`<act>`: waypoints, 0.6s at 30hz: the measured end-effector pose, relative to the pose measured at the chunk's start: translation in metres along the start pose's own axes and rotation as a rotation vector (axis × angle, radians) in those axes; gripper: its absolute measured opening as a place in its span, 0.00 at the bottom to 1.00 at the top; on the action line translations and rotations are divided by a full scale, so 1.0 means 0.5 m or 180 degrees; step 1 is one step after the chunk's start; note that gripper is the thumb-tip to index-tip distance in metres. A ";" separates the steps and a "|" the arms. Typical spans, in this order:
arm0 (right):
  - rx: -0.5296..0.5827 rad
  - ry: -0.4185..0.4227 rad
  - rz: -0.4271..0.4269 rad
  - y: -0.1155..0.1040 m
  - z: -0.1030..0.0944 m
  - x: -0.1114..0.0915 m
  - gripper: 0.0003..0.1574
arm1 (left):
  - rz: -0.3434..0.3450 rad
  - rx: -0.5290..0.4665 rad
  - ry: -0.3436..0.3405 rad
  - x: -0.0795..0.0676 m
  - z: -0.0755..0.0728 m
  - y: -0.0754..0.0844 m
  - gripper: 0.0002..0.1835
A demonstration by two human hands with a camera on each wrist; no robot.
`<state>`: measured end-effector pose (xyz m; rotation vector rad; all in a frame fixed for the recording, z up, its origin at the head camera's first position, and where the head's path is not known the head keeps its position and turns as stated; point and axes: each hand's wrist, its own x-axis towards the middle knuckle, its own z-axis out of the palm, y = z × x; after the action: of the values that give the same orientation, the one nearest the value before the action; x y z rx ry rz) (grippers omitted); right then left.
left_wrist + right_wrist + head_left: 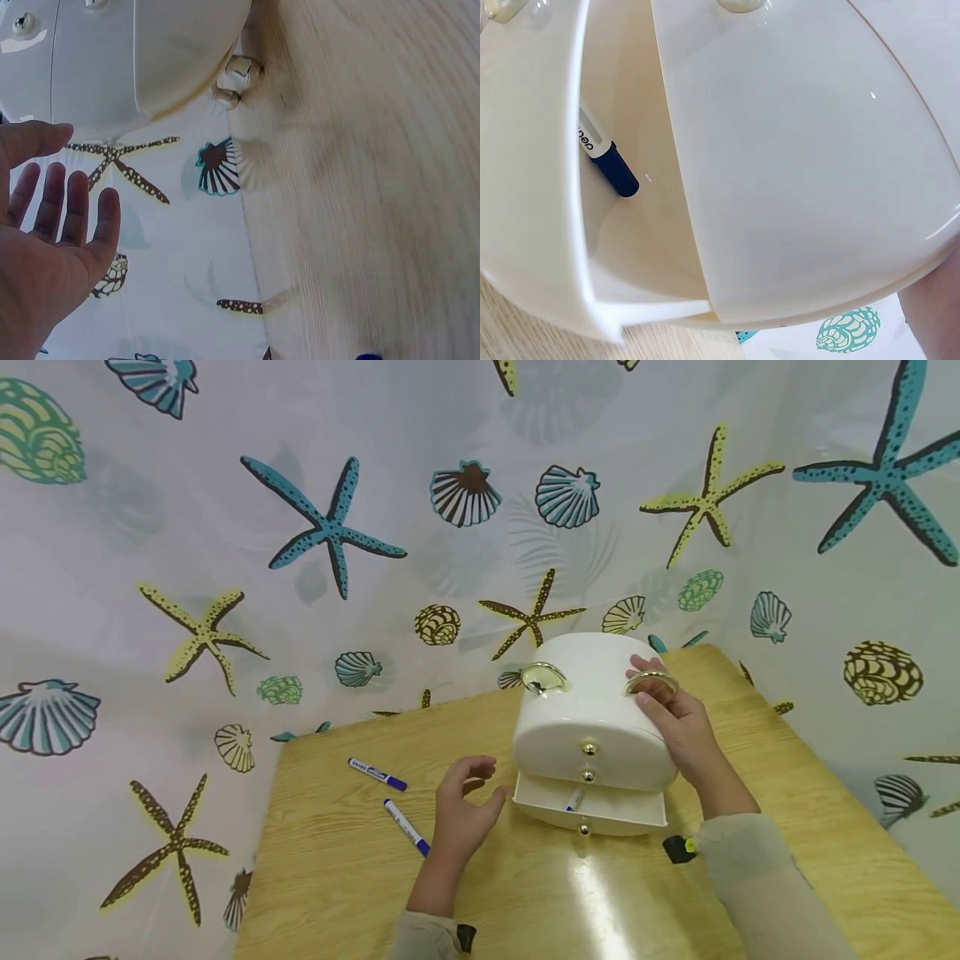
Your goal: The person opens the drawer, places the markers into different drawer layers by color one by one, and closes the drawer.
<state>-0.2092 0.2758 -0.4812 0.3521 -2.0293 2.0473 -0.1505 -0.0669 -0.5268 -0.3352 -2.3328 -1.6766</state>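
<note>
A white rounded drawer box [600,693] with gold knobs stands on the table, its bottom drawer [622,822] pulled out. Inside that drawer lies a marker [613,165] with a dark blue cap. My right hand [678,722] grips the gold ring handle [660,677] on the box's right side, thumb in front and fingers behind. My left hand [468,810], fingers loosely bent and holding nothing, hovers left of the open drawer. In the left wrist view, its thumb reaches across in front of the box; I cannot tell if they touch.
Two white markers with blue caps lie left of my left hand: one farther back [377,774], one closer [407,827]. A second gold handle [543,677] is on the box's left. A curtain [420,560] printed with shells and starfish surrounds the wooden table [322,860].
</note>
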 end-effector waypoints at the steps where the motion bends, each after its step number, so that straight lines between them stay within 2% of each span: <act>1: 0.0008 0.0001 -0.0005 0.001 0.000 0.000 0.13 | -0.0006 0.0012 0.0023 0.000 -0.004 -0.001 0.21; 8: 0.0010 0.0004 -0.0028 0.000 -0.001 -0.001 0.12 | 0.0010 0.0068 0.0136 0.007 -0.026 0.003 0.21; 18: -0.0035 0.0004 0.0023 -0.002 -0.001 -0.002 0.12 | -0.0014 0.0218 0.0391 0.011 -0.058 -0.010 0.20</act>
<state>-0.2077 0.2761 -0.4806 0.3419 -2.0433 2.0394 -0.1552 -0.0960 -0.5206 -0.2077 -2.2960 -1.5682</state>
